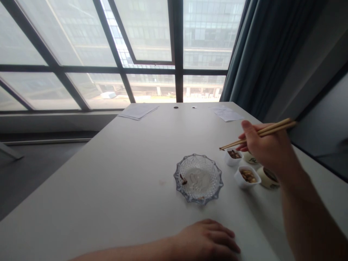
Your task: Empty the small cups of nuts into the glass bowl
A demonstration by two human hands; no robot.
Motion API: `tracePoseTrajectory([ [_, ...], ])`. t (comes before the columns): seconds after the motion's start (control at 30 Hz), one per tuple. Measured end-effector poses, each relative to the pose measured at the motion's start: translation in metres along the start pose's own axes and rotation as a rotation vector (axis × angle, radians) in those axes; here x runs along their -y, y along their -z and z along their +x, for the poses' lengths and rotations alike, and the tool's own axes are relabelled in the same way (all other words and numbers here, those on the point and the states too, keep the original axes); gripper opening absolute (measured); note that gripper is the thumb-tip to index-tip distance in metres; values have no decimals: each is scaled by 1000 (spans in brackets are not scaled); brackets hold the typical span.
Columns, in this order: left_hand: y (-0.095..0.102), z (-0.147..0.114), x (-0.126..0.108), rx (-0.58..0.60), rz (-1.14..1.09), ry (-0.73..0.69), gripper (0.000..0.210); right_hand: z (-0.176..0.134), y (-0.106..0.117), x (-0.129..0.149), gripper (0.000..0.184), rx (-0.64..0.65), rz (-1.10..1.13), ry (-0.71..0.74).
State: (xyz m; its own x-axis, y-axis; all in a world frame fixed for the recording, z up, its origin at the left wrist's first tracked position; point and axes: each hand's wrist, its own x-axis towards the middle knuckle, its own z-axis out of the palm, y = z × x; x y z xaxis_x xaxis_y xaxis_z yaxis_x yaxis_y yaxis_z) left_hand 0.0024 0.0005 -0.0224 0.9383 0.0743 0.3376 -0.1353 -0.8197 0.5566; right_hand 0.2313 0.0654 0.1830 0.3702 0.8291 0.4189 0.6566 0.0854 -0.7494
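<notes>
My right hand is closed round a pair of wooden chopsticks, whose tips point left and pinch a tiny dark piece too small to name. Below the tips stands a white cup of dark brown bits. Nearer me is a second white cup of tan pieces. To the left sits a clear glass bowl with a few dark bits on its left side and a small tan piece near its front. My left hand lies flat on the table, fingers stretched out, holding nothing.
Two cream-coloured cups, a far one and a nearer one, stand beside the white cups, partly hidden by my right arm. Papers lie at the white table's far left and far right. A window and a dark curtain are beyond.
</notes>
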Motion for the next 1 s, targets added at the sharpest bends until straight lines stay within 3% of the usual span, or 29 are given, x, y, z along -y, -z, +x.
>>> tracePoseTrajectory([
  [0.1,0,-1,-1,3,5,2,28,19,15,-18,46,-71,-164,-17],
  [0.33,2,-1,-1,-17,-7,12,28,36,13,-42,38,19,-251,-58],
  [0.5,3,-2,-2,-11,-7,16,25,25,10,-28,38,32,14,-36],
  [0.57,3,-2,-2,-4,-14,17,24,11,2,-14,44,157,146,-29],
  [0.67,1,-2,0,19,-28,17,22,-13,-17,10,43,497,249,39],
  [0.77,-2,-1,1,12,-29,29,21,-32,-37,25,40,720,212,120],
  [0.87,-3,-1,0,-1,-28,40,22,-41,-53,26,37,817,185,142],
  [1.0,-3,-1,-3,25,-29,58,22,-43,-64,19,37,845,211,166],
])
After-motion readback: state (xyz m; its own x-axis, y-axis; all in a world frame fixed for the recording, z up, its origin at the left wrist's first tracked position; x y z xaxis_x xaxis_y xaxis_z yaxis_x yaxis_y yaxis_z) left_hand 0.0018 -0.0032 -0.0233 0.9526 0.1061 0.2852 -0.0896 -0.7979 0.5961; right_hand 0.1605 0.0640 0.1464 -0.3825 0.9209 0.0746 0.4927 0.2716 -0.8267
